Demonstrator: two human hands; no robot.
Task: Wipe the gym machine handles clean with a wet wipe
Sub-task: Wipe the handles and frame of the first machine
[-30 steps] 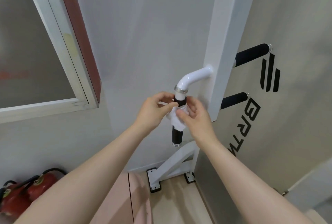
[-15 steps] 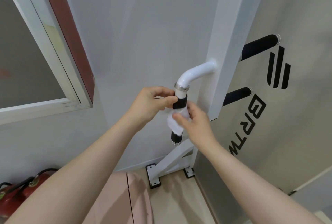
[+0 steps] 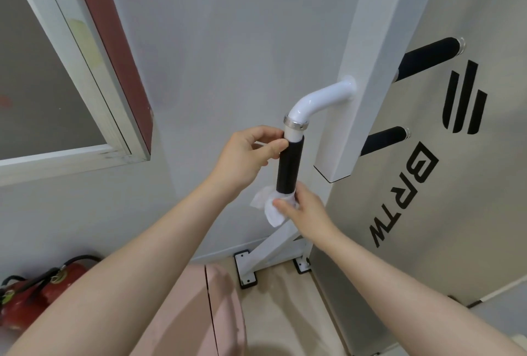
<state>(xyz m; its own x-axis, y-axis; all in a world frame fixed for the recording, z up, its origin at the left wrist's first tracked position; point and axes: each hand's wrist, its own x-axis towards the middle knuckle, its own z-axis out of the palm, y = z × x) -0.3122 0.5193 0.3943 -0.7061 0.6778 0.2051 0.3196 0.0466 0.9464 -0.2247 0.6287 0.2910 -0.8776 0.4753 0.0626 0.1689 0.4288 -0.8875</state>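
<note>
Wiping the black handle [image 3: 290, 166] is the step now. The right hand [image 3: 306, 208] pinches the wet wipe [image 3: 271, 207] round the handle's bottom end. The left hand [image 3: 245, 159] holds the top, fingers curled round it. Next, I think, come the two other handles [image 3: 427, 60] behind.

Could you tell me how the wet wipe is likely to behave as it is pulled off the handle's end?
The wet wipe looks thin and crumpled, so probably floppy and light. Bunched around the black handle under the right hand, it may cling.
</note>
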